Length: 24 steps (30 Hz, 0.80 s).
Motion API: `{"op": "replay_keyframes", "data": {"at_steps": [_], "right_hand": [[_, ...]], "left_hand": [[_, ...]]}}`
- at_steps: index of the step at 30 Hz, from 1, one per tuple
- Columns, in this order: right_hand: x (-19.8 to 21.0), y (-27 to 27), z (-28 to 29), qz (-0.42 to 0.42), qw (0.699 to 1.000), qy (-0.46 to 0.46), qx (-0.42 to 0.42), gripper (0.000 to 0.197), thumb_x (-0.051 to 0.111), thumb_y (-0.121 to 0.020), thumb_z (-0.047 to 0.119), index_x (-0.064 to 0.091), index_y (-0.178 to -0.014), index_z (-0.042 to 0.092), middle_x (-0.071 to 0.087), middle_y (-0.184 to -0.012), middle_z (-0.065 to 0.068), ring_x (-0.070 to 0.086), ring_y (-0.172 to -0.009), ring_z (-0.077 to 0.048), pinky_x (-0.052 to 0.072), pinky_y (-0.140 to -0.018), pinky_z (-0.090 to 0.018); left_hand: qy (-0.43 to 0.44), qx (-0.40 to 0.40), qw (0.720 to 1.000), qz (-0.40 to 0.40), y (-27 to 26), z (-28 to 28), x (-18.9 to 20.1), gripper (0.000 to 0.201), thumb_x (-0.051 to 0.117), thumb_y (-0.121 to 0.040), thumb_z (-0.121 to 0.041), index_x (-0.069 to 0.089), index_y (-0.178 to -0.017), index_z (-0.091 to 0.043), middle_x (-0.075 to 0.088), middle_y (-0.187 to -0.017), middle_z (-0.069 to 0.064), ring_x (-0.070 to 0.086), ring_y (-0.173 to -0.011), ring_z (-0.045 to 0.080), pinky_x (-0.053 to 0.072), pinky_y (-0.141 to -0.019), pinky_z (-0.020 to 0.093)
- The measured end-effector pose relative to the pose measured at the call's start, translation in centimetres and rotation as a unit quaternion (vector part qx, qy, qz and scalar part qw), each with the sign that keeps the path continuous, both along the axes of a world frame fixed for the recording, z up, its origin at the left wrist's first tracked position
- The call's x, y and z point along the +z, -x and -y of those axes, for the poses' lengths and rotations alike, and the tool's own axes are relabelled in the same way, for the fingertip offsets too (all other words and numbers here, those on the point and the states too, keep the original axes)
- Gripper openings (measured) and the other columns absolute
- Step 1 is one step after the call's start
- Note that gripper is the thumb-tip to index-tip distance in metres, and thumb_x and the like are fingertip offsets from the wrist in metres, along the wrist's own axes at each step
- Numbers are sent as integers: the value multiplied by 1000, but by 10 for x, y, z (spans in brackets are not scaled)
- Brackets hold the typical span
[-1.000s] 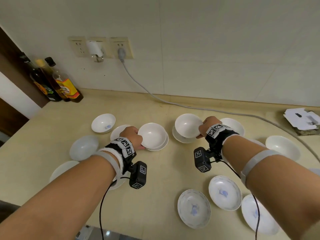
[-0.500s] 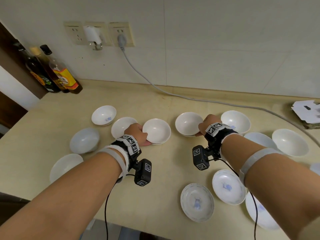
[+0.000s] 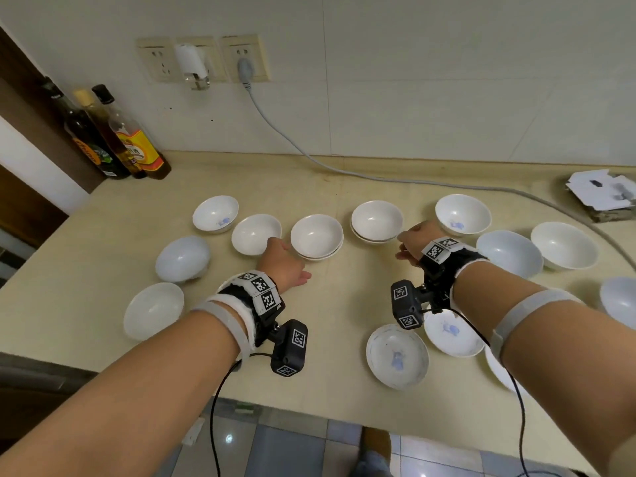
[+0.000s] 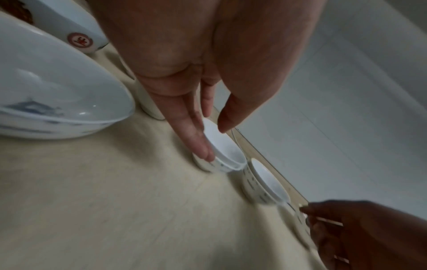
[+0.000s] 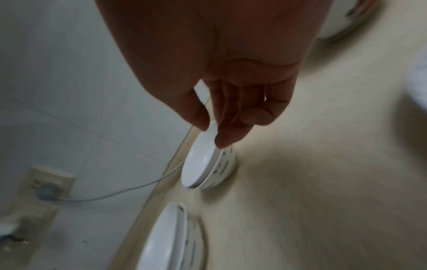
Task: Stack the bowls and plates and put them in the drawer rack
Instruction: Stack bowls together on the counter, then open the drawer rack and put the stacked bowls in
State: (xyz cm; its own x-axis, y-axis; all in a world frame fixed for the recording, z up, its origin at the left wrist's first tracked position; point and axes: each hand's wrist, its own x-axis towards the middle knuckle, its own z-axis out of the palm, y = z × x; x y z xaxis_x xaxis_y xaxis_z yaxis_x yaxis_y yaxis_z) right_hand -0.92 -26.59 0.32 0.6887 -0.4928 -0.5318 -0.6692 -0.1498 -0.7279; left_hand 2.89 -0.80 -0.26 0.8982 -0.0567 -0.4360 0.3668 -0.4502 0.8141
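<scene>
While both white ceramic bowl stacks (image 3: 317, 237) (image 3: 376, 222) sit on the beige desk (image 3: 330, 294), left hand (image 3: 284, 265) and right hand (image 3: 414, 241) hover beside them, fingers (image 4: 196, 135) relaxed, gripping nothing.

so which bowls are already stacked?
The two middle bowl pairs and, one by each of the hands, show doubled rims; every other bowl sits single.

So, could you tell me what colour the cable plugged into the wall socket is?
Grey cable; clearest in the head view.
</scene>
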Motion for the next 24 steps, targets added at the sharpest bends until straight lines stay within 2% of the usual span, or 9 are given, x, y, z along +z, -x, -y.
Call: {"op": "replay_keyframes", "data": {"at_steps": [3,7,9,11,14,17,20,22,24], "right_hand": [[9,42,-27,23,995,-95,-17,13,57,-93,12,62,-102,4,65,-82,-9,67,-66,-22,44,-57,-27],[7,111,-70,29,987,-157,-23,12,60,-90,14,68,-89,6,62,-75,-7,58,-59,-19,42,-53,-25],[1,148,-94,27,982,-188,-16,17,58,-92,18,69,-87,6,62,-72,-6,58,-56,-17,40,-51,-23],[-10,188,-115,10,969,-247,-6,23,53,-95,24,68,-86,9,63,-71,-3,56,-55,-14,38,-50,-20],[-36,248,-138,-31,955,-292,-35,30,52,-96,27,72,-88,7,73,-74,-4,66,-60,-17,47,-50,-21],[-68,290,-158,-75,949,-292,-97,22,56,-95,17,70,-102,2,76,-86,-11,73,-77,-27,57,-64,-31],[-101,299,-168,11,917,-307,-255,32,48,-93,-3,50,-124,4,65,-116,-21,70,-101,-36,59,-81,-45],[-115,290,-172,85,870,-353,-332,41,39,-92,-9,44,-131,2,58,-130,-24,66,-112,-35,60,-77,-40],[-123,278,-175,98,844,-380,-367,45,38,-95,-3,41,-140,-4,51,-143,-24,59,-125,-33,58,-82,-33]], "left_hand": [[14,-67,998,3,32,-11,4,20,52,-93,3,55,-110,-7,63,-100,13,74,-77,26,59,-66,33],[13,-173,984,41,80,-39,-6,12,57,-92,-2,66,-99,-7,64,-96,11,76,-76,25,63,-75,39],[1,-223,974,49,103,-56,-17,14,58,-91,-5,68,-91,-16,69,-96,9,76,-82,24,63,-79,41],[-62,-290,950,95,121,-75,-32,22,58,-90,-11,70,-90,-29,73,-104,2,72,-95,22,59,-87,37],[-162,-373,903,142,138,-104,-55,35,53,-94,-15,67,-123,-27,61,-139,0,55,-128,21,41,-108,30],[-257,-416,862,135,145,-131,-74,50,45,-100,-22,43,-149,-33,26,-165,-3,18,-154,25,16,-125,45],[-321,-470,809,143,150,-144,-81,62,38,-102,-18,21,-157,-39,3,-170,-6,-3,-156,28,5,-125,54],[-335,-487,793,147,153,-147,-80,64,36,-103,-15,14,-159,-39,-3,-170,-4,-6,-156,30,5,-124,55],[-338,-488,792,143,154,-146,-79,65,34,-103,-13,12,-159,-39,-5,-170,-4,-9,-156,30,3,-124,56]]}}
